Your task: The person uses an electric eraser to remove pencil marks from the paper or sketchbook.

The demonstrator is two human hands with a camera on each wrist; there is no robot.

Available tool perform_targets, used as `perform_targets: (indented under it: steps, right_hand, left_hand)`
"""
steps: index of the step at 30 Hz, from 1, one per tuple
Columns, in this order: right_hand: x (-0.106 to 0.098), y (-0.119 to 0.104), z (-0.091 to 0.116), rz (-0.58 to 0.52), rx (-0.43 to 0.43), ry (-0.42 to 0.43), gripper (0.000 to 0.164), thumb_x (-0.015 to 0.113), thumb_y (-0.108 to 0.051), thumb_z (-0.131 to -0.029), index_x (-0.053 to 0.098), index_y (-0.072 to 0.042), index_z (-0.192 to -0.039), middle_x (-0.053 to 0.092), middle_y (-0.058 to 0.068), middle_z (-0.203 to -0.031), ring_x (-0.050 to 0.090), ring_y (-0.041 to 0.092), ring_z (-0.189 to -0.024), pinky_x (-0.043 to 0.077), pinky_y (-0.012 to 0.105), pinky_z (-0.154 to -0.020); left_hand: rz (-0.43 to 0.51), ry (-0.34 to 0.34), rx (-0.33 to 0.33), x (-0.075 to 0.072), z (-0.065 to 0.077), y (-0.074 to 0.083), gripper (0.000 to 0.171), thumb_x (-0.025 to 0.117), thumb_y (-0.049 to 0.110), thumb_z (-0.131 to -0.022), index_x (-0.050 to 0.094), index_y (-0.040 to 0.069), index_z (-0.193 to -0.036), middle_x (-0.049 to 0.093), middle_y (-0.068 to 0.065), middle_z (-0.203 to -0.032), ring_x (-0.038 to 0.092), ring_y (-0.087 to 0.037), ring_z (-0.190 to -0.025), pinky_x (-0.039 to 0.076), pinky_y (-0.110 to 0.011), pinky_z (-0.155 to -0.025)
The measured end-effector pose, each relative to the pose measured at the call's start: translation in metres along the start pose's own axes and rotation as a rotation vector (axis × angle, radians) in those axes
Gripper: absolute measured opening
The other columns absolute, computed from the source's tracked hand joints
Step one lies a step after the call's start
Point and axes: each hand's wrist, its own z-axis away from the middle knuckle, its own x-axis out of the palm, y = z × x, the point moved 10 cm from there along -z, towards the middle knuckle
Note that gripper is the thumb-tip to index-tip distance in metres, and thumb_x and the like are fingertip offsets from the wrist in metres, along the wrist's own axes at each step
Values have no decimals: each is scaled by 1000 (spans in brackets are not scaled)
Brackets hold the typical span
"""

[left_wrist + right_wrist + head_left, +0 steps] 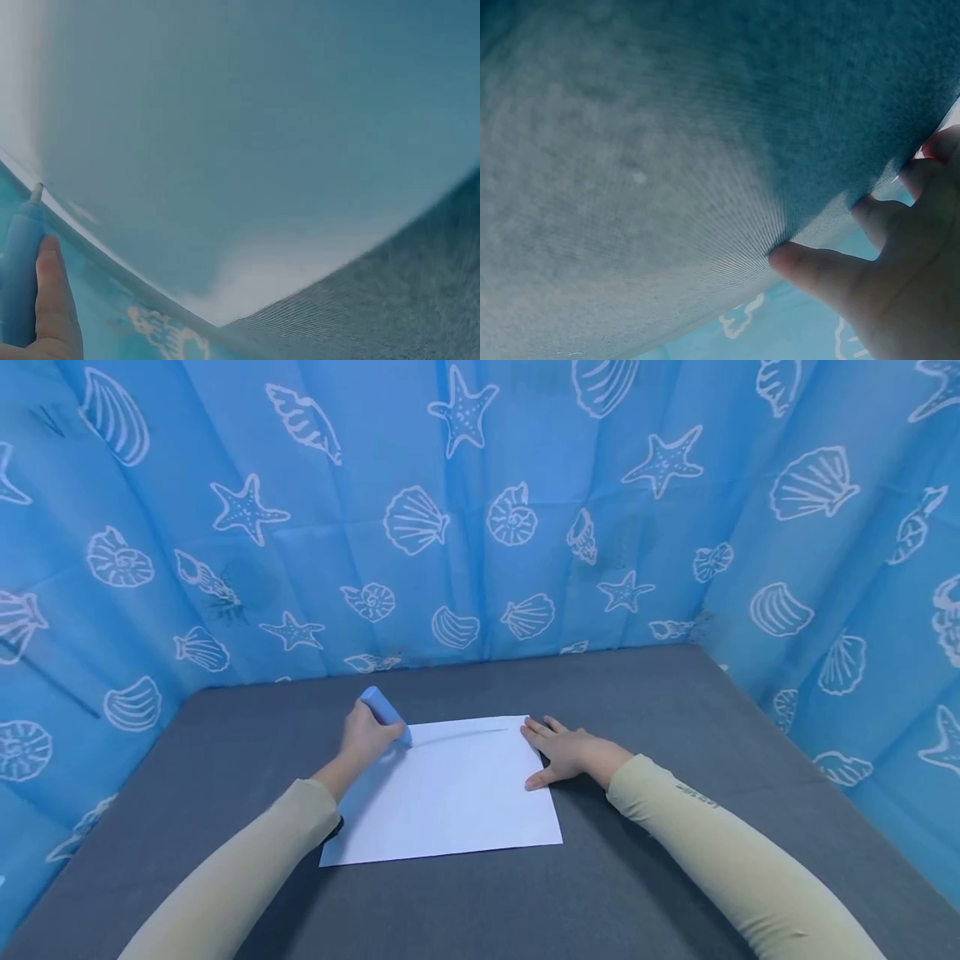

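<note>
A white sheet of paper (457, 802) lies flat on the grey cloth surface. My left hand (363, 737) grips a thick blue pen (383, 707) near the sheet's far left corner, its body leaning and its narrow pale tip (37, 191) down at the paper. From near that tip a thin faint line (465, 734) runs rightward across the upper part of the sheet. On the right edge my right hand (558, 750) rests with fingers spread, fingertips near the far right corner and thumb on the paper. The right wrist view shows this hand (907, 262) partly, beside the grey cloth.
Grey cloth (637, 710) covers the table around the sheet. Blue curtains (480, 568) printed with white shells and starfish hang along the back and both sides. Pale long sleeves cover both forearms, and a dark band shows at the left wrist.
</note>
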Motion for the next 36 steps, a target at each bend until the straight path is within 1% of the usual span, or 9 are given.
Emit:
perform_targets:
  steps: [3,6,8,10,12,18,25,31,36]
  right_hand:
    - [1,-1,0,2,-4,1,105,62,-63,-83,10,-9,-156,3,9,-163,-1,37,-146,14,70,-108]
    - [2,-2,-1,0,-6,6,105,62,-64,-83,11,-9,-156,3,9,-163,0,37,-146,15,69,-108]
    - [2,-2,-1,-6,-8,8,105,62,-63,-83,11,-9,-156,4,10,-163,0,37,-146,15,70,-108]
    - [3,-2,0,-6,-9,9,105,63,-63,-83,11,-8,-156,4,10,-163,0,37,-146,15,69,-108]
    - [2,-2,1,-7,-9,11,105,63,-62,-83,11,-8,-156,4,10,-163,0,38,-146,16,69,-108]
    - [0,-2,2,-11,-5,17,105,63,-62,-83,12,-9,-156,5,9,-163,1,37,-146,16,69,-108]
    - [0,-1,3,-11,-6,10,104,63,-62,-83,11,-9,-156,4,9,-163,1,37,-147,15,69,-108]
    - [-1,0,3,-11,-4,15,105,63,-62,-83,11,-9,-156,4,9,-163,0,37,-147,15,69,-108]
    - [-1,1,4,-8,6,19,105,63,-63,-82,11,-9,-156,4,9,-163,1,37,-147,16,68,-108]
  left_hand:
    - [11,12,-15,-1,-1,-3,67,66,12,-86,30,-14,-136,50,-32,-124,53,-42,-115,46,-51,-96]
    - [8,25,-15,-3,-2,-6,64,66,12,-86,32,-14,-134,52,-31,-122,54,-42,-112,47,-50,-95]
    - [6,19,-13,-2,-2,-6,63,66,13,-86,33,-13,-133,52,-31,-121,55,-41,-111,48,-50,-94]
    - [4,0,-12,0,0,-5,64,67,13,-86,33,-13,-134,51,-31,-123,54,-42,-113,47,-50,-95]
    - [5,-4,-14,1,1,-4,66,67,13,-86,31,-13,-135,50,-32,-125,53,-43,-115,47,-51,-96]
    - [-1,28,-15,-5,2,-4,65,66,13,-86,32,-14,-134,51,-32,-122,54,-43,-113,48,-50,-94]
    - [-2,-1,-12,0,1,-1,67,68,14,-85,32,-14,-135,52,-32,-122,55,-42,-112,48,-50,-93]
    - [15,11,-10,-1,-1,0,67,67,12,-87,30,-14,-137,50,-32,-125,52,-42,-115,46,-51,-96]
    - [1,-8,-9,2,0,1,67,66,13,-87,30,-14,-137,50,-32,-124,53,-42,-114,47,-51,-95]
